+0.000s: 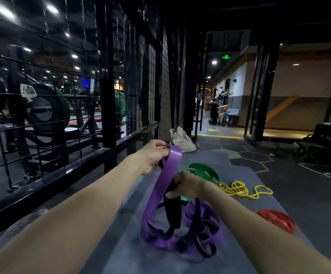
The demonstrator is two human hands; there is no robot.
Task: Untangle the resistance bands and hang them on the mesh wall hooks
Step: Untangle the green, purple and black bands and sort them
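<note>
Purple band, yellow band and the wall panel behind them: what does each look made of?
Purple band: flat, wide strip with a smooth sheen, drapes limply from the left hand, likely latex or rubber. Yellow band: thin cord-like loop coiled on the floor, probably rubber too. Mesh wall: rigid black wire grid, apparently painted metal.

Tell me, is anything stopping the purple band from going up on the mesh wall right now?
Yes. The purple band, gripped by the left hand, is knotted low down with the black band that the right hand holds. No object stands between it and the mesh wall; hooks can't be made out.
</note>
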